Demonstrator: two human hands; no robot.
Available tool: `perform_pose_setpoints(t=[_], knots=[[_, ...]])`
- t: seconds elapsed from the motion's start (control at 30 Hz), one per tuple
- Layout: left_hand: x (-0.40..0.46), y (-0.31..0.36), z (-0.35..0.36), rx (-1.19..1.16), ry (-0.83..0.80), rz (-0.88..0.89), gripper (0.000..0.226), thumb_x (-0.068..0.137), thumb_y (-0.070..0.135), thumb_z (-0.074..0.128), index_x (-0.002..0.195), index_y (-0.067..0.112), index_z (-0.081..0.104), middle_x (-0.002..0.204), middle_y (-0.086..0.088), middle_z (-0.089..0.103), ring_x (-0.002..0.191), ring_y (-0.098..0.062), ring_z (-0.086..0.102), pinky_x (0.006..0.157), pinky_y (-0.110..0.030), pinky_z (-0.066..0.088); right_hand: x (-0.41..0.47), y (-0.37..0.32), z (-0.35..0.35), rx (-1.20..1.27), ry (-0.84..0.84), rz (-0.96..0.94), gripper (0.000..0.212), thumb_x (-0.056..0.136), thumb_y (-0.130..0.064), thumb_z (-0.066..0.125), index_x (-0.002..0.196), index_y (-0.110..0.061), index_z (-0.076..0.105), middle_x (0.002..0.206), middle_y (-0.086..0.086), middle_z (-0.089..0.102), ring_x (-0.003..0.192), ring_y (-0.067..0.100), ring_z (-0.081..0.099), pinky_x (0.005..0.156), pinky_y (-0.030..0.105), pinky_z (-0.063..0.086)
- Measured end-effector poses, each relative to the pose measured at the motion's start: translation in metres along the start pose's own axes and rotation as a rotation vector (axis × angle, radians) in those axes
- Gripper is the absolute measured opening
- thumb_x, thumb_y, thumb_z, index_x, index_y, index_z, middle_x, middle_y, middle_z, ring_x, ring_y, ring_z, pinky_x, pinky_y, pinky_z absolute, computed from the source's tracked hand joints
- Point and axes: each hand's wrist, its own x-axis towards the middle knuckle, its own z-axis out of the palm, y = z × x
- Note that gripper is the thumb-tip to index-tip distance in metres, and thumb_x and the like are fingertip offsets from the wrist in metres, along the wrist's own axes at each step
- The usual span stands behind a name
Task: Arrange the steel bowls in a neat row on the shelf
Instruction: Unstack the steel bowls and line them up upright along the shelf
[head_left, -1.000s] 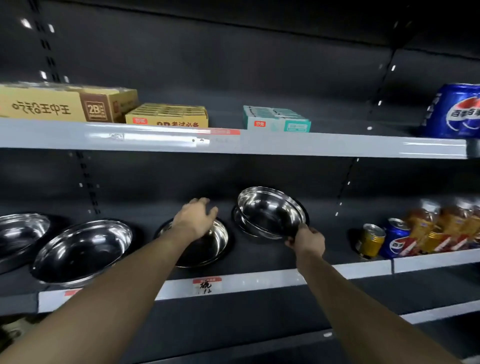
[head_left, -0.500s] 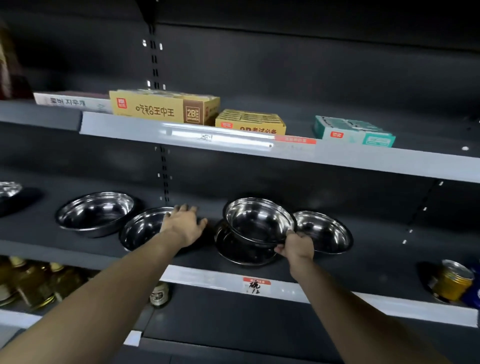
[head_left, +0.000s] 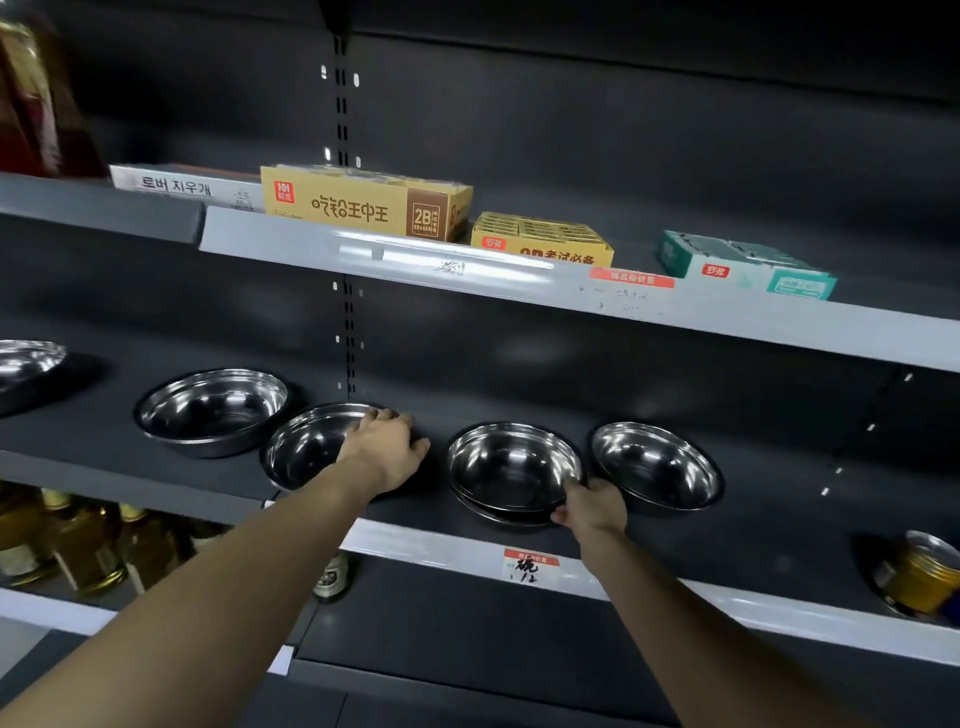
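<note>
Several steel bowls stand along the dark middle shelf (head_left: 753, 561). My left hand (head_left: 384, 452) rests on the right rim of one bowl (head_left: 306, 447), gripping it. My right hand (head_left: 592, 512) pinches the front right rim of a bowl (head_left: 511, 467) that sits nested in another bowl under it. A further bowl (head_left: 657, 465) stands just to the right, close to my right hand. Another bowl (head_left: 213, 408) stands left of my left hand, touching the bowl it holds. At the far left edge a bowl (head_left: 26, 358) is partly cut off.
The upper shelf (head_left: 519, 280) overhangs the bowls and carries a yellow box (head_left: 358, 205), a smaller yellow box (head_left: 540, 239), a teal box (head_left: 743, 265). A gold can (head_left: 919, 577) stands at the far right. Bottles (head_left: 78, 540) fill the lower left shelf.
The bowl in my right hand has come down from its tilt into the bowl beneath it. My left hand stays on its bowl. The view has shifted slightly.
</note>
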Motion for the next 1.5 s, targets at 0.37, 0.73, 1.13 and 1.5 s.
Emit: perform_pose_setpoints(t=[0.37, 0.73, 1.13, 1.5], knots=[[0.012, 0.030, 0.015, -0.009, -0.044, 0.134, 0.054, 0.099, 0.043, 0.045, 0.144, 0.014, 0.045, 0.146, -0.011, 0.045, 0.139, -0.029, 0.035, 0.116, -0.039, 0.029, -0.009, 0.012, -0.020, -0.138, 0.047, -0.171, 0.043, 0.093, -0.011, 0.055, 0.136, -0.012, 0.055, 0.078, -0.004, 0.067, 0.071, 0.022, 0.064, 0.074, 0.041, 0.056], [0.017, 0.099, 0.046, -0.034, -0.123, 0.282, 0.056, 0.099, 0.046, 0.042, 0.148, 0.019, 0.040, 0.152, -0.010, 0.041, 0.142, -0.030, 0.033, 0.118, -0.042, 0.028, -0.001, 0.019, -0.091, -0.093, 0.213, -0.085, 0.024, 0.095, -0.016, 0.053, 0.118, -0.019, 0.058, 0.085, 0.000, 0.066, 0.060, 0.020, 0.063, 0.055, 0.026, 0.048], [0.022, 0.179, 0.081, 0.007, -0.172, 0.403, 0.063, 0.098, 0.052, 0.039, 0.154, 0.026, 0.026, 0.161, -0.005, 0.024, 0.151, -0.030, 0.011, 0.122, -0.045, 0.017, 0.038, 0.028, -0.149, -0.007, 0.188, 0.046, 0.017, 0.095, -0.023, 0.054, 0.109, -0.024, 0.044, 0.085, 0.003, 0.064, 0.058, 0.020, 0.063, 0.048, 0.025, 0.047], [0.027, 0.211, 0.100, 0.065, -0.152, 0.327, 0.065, 0.098, 0.051, 0.042, 0.154, 0.025, 0.025, 0.160, -0.005, 0.025, 0.152, -0.032, 0.000, 0.123, -0.047, 0.011, 0.092, 0.030, -0.144, 0.116, -0.024, 0.175, 0.026, 0.098, -0.041, 0.055, 0.104, -0.018, 0.047, 0.071, 0.008, 0.075, 0.054, 0.017, 0.066, 0.047, 0.022, 0.045]])
